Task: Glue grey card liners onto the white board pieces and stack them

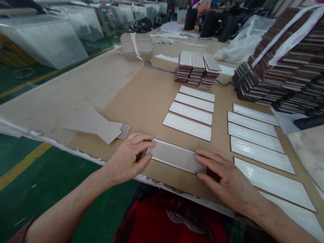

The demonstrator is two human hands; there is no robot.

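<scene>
A long white rectangular tile [176, 156] lies flat near the front edge of the brown cardboard-covered table [141, 98]. My left hand [128, 157] grips its left end, fingers curled over the edge. My right hand [226, 179] holds its right end the same way. Just beyond it, several like tiles [189, 113] lie in a column. A second column of white tiles [258, 138] runs along to the right of my right hand.
Stacks of tiles [196, 69] stand at mid-table, and a large dark banded pile [283, 64] rises at the right. Grey card sheets [101, 126] lie at the left. A taped bundle [136, 45] sits farther back. Green floor lies to the left.
</scene>
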